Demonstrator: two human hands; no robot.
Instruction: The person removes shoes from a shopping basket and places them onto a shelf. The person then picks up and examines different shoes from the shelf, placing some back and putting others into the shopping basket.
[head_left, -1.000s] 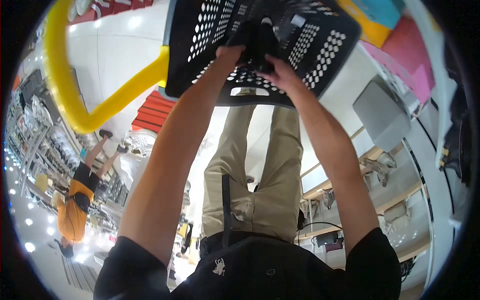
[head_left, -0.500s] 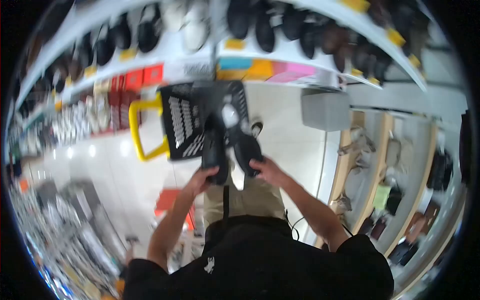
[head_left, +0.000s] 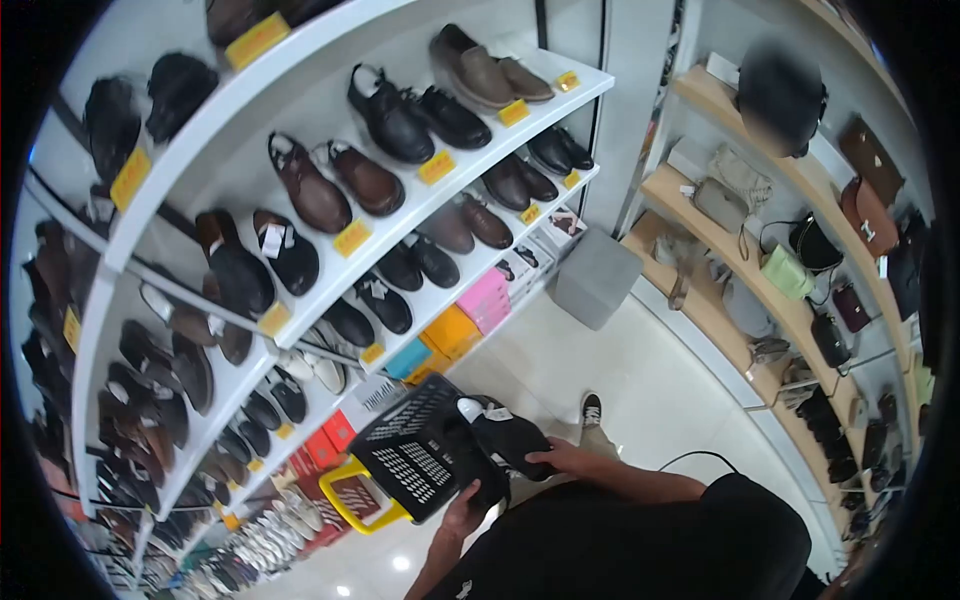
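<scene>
My left hand (head_left: 463, 514) is closed around the near end of a black shoe (head_left: 462, 456), which lies dark against the basket behind it. A second black shoe (head_left: 508, 440), with white stuffing and a white tag at its far end, is gripped by my right hand (head_left: 558, 457). Both shoes point away from me, side by side, at the right side of a black plastic shopping basket (head_left: 405, 470). The basket's yellow handle (head_left: 343, 502) sticks out to the left. Whether the shoes touch the basket cannot be told.
White shelves (head_left: 350, 262) with rows of leather shoes and yellow price tags rise ahead and left. Shoe boxes (head_left: 452, 333) line the bottom. A grey cube stool (head_left: 598, 277) stands at the shelf end. Wooden shelves (head_left: 735, 290) with bags curve along the right.
My view has turned up and to the right, so more of the shoe shelves shows. Hands, shoes and basket now appear lower in view. Both hands still grip the shoes.
</scene>
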